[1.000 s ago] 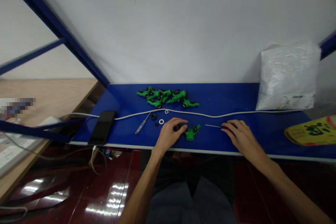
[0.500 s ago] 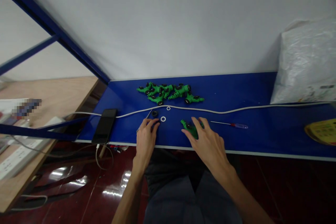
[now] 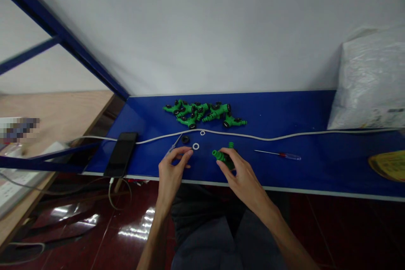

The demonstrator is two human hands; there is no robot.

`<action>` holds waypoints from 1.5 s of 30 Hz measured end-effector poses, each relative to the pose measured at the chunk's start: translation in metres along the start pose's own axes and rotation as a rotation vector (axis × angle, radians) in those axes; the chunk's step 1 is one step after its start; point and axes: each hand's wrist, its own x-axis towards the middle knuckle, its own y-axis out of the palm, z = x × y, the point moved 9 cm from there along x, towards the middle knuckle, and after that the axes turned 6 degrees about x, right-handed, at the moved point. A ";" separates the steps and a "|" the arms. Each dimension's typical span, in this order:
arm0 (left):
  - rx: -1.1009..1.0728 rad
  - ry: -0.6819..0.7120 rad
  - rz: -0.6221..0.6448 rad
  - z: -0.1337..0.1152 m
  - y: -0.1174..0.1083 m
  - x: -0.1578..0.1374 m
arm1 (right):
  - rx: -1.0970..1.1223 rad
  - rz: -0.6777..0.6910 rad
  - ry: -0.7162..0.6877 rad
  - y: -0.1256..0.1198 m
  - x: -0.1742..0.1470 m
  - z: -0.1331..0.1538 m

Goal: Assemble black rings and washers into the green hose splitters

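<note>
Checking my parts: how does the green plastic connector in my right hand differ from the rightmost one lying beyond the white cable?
The held green plastic connector is gripped by your right hand; the rightmost green-and-black plastic connector lies on the blue tabletop. Your right hand partly covers the held green plastic connector, while the rightmost green-and-black plastic connector shows nearly whole. Both are green.

This looks like a small workshop or assembly station: a blue desk point(image 3: 319, 164) with a blue metal frame point(image 3: 72, 48), against a white wall point(image 3: 205, 33). Several similar green hose splitters point(image 3: 217, 112) lie clustered near the back edge, another nearer the front edge. Between these edges lie two slim screwdrivers point(image 3: 289, 156), white washers point(image 3: 196, 146) and a black ring point(image 3: 185, 139). A bulky plastic-wrapped package point(image 3: 370, 80) stands at the right; beyond the left edge, a power strip point(image 3: 12, 190) rests on a wooden table point(image 3: 69, 101).
</note>
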 end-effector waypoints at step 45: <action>-0.629 0.030 0.453 -0.011 0.100 -0.025 | 0.377 -0.135 -0.074 0.012 -0.002 -0.017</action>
